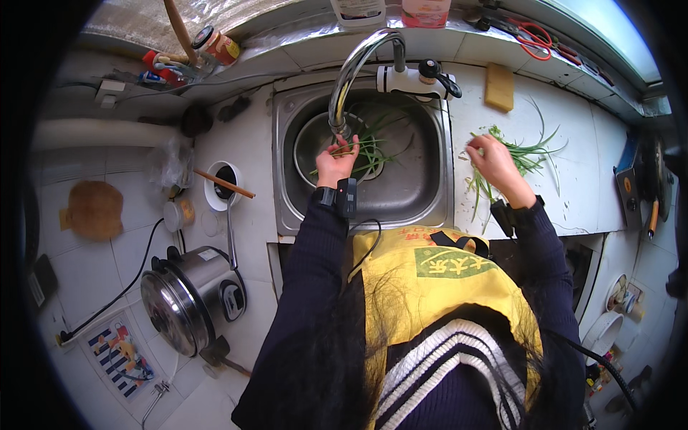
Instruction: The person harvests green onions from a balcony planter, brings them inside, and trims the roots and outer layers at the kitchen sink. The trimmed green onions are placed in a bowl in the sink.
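Note:
Under the spout of the curved chrome faucet (359, 59), my left hand (337, 161) holds several long green stalks, like scallions or chives. They lie across its palm above a round metal bowl (307, 142) inside the stainless steel sink (419, 201). More stalks hang over the bowl's right rim. On the counter right of the sink, my right hand (493, 157) is bent over a pile of green stalks (529, 153), fingertips pinched together near small green pieces. Whether a piece is between those fingertips cannot be told. Scraps lie around the pile.
A yellow sponge (499, 87) lies behind the pile. Red-handled scissors (534, 40) rest on the ledge. Left of the sink stand a white cup (209, 188) with a chopstick and spoon across it, and a steel electric cooker (185, 301). A white faucet body (408, 80) overhangs the sink's back edge.

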Demonstrator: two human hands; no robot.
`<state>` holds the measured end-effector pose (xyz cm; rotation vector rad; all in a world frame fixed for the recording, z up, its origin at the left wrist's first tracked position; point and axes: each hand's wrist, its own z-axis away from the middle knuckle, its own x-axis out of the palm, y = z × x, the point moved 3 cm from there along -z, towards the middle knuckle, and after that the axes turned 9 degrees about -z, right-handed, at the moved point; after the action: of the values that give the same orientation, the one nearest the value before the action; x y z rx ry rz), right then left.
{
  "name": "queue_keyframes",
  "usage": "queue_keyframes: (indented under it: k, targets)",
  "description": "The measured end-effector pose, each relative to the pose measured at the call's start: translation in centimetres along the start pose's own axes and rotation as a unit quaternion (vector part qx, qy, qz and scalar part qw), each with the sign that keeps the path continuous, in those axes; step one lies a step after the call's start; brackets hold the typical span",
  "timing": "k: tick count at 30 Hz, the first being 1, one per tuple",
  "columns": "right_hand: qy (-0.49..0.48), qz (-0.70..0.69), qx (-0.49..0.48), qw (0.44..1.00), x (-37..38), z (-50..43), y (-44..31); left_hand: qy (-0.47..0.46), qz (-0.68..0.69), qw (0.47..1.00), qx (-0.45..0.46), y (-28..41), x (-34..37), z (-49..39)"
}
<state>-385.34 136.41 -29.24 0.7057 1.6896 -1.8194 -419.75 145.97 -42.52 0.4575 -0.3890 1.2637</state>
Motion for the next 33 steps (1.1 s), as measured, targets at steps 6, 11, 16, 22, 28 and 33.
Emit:
queue_keyframes:
  k: [6,11,16,22,28,33]
  targets:
    - [-0.028,-0.168,-0.150,0.974,7.7,-4.0,-5.5,-0.070,-0.034,0.995,-0.063,-3.6,1.6,3.0]
    - [-0.078,-0.118,-0.116,0.983,10.7,-5.9,-6.2,-0.073,-0.020,0.995,-0.061,-3.5,2.3,3.4]
    - [-0.095,-0.088,-0.124,0.984,11.8,-7.4,-6.6,-0.071,-0.022,0.996,-0.053,-2.8,2.3,2.2]
    - [-0.066,-0.206,0.074,0.973,14.1,-10.1,-4.0,-0.043,-0.029,0.998,-0.024,-2.4,2.4,0.0]
    - [0.032,-0.279,0.126,0.952,16.5,-13.1,-1.2,-0.008,-0.102,0.994,-0.024,-1.1,2.4,-3.1]
    - [0.052,-0.049,0.052,0.996,16.7,-14.7,-2.2,-0.080,-0.118,0.982,-0.120,-2.6,3.4,-5.1]
